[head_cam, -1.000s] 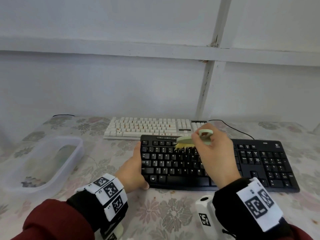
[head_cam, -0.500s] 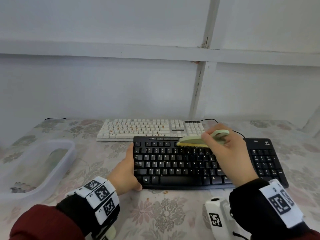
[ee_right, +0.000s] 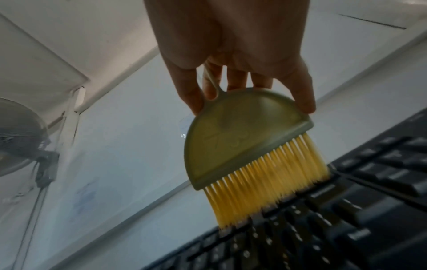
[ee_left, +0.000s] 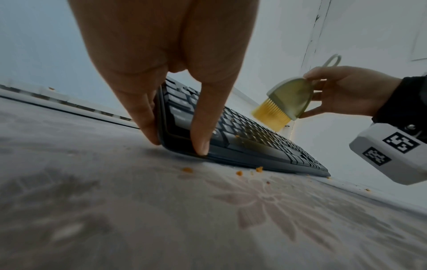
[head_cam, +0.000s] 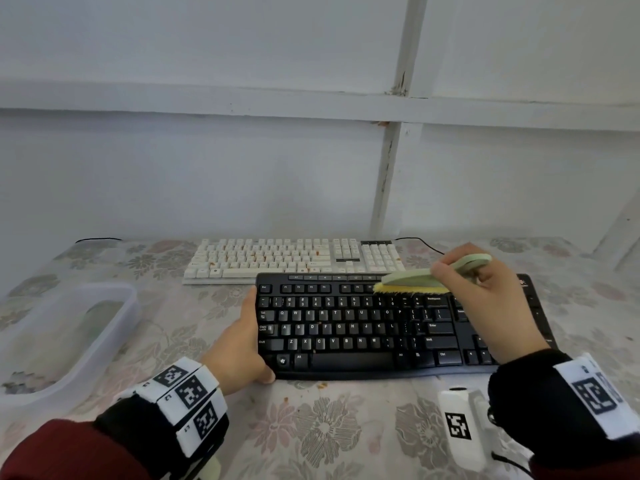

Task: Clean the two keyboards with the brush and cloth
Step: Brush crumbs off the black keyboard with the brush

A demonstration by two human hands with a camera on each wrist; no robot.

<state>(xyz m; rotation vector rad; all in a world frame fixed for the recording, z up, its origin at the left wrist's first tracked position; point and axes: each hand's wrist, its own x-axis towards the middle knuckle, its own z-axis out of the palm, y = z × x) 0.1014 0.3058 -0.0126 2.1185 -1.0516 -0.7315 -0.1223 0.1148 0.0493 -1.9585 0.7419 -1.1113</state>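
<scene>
A black keyboard lies near me on the flowered tablecloth, with a white keyboard just behind it. My left hand grips the black keyboard's left end, thumb on the front corner, fingers along the side. My right hand pinches a pale green brush with yellow bristles. The bristles touch the upper key rows right of centre. No cloth is in view.
A clear plastic tub sits at the left on the table. Orange crumbs lie on the tablecloth before the black keyboard, and some dot the white keyboard. A black cable runs behind. A white wall rises close behind the table.
My right hand has carried the brush rightward along the black keyboard's top rows, from the middle to the area near backspace. The left hand keeps its hold on the left end.
</scene>
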